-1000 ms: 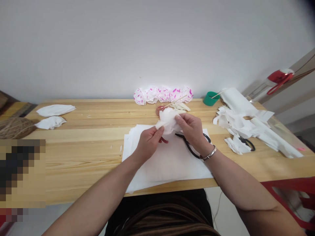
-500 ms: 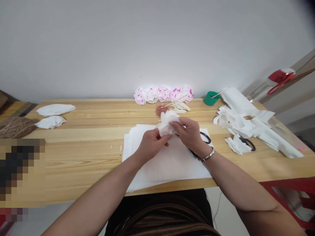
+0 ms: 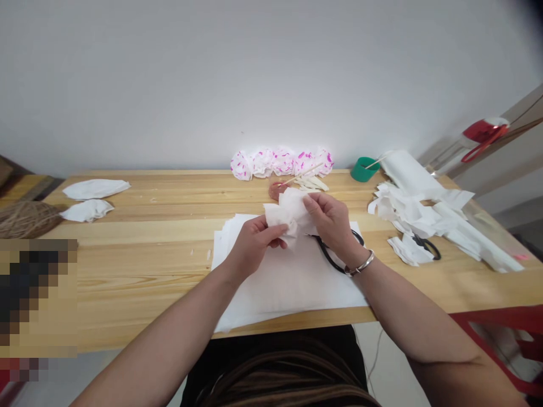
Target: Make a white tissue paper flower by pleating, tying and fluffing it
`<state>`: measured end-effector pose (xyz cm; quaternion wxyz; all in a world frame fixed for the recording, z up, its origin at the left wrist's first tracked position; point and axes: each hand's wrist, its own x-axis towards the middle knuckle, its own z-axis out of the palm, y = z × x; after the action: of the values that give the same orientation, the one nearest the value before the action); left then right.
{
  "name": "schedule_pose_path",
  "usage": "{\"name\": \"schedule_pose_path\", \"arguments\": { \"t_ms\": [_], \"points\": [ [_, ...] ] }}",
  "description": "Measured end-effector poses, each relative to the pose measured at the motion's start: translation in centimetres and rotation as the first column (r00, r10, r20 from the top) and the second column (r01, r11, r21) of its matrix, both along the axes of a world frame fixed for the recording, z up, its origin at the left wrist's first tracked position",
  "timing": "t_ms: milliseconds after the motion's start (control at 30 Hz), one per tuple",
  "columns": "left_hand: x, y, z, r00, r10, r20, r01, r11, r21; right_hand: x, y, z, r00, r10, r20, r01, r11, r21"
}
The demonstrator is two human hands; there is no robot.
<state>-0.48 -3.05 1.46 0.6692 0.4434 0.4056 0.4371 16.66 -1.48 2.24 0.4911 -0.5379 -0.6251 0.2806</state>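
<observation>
Between my two hands is a white tissue paper flower (image 3: pixel 285 212) with loose, ruffled petals. My left hand (image 3: pixel 253 243) pinches its gathered lower part between thumb and fingers. My right hand (image 3: pixel 328 222) grips a petal edge at the upper right. Beneath them lies a stack of white paper sheets (image 3: pixel 271 294). A pair of black-handled scissors (image 3: pixel 326 255) rests on the stack, partly covered by my right hand. Just beyond the flower sit a small reddish dish (image 3: pixel 275 189) with a thin stick across it and a pile of pale strips (image 3: pixel 311 184).
Pink-speckled white paper flowers (image 3: pixel 282 163) line the wall. At the right are a green cup (image 3: pixel 363 169), white paper scraps (image 3: pixel 407 212), a second black-handled scissors (image 3: pixel 430 247) and a red-capped bottle (image 3: pixel 483 135). Folded white tissues (image 3: pixel 95 189) and a twine ball (image 3: pixel 29 220) lie left.
The tissue flower has opened out wider between my hands. My right hand has shifted slightly right, pulling a petal outward, while the left hand has moved a little left.
</observation>
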Motion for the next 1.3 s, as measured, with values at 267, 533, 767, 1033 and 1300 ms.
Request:
{"name": "schedule_pose_path", "arguments": {
  "t_ms": [267,533,767,1033,1300],
  "points": [
    [0.2,0.1,0.4,0.996,0.088,-0.006,-0.089,0.994,-0.067,-0.4,-0.1,-0.8,0.999,0.011,0.053,-0.014,0.998,0.057],
    [0.2,0.2,-0.4,0.995,0.021,-0.097,-0.028,0.997,-0.069,-0.4,0.0,-1.1,0.996,0.031,0.088,-0.039,0.996,0.086],
    [0.0,0.4,-0.2,0.998,0.038,0.056,-0.033,0.996,-0.087,0.2,0.8,-1.3,0.992,-0.070,0.103,0.064,0.996,0.057],
    [0.1,-0.2,0.1,0.960,0.047,-0.277,-0.019,0.994,0.104,0.2,0.3,-0.1,0.996,-0.014,0.087,0.007,0.996,0.087],
    [0.4,-1.2,-0.1,0.835,0.081,-0.544,0.162,0.909,0.384,0.2,0.3,0.0,0.995,0.000,0.097,-0.027,0.959,0.284]
  ]
}}
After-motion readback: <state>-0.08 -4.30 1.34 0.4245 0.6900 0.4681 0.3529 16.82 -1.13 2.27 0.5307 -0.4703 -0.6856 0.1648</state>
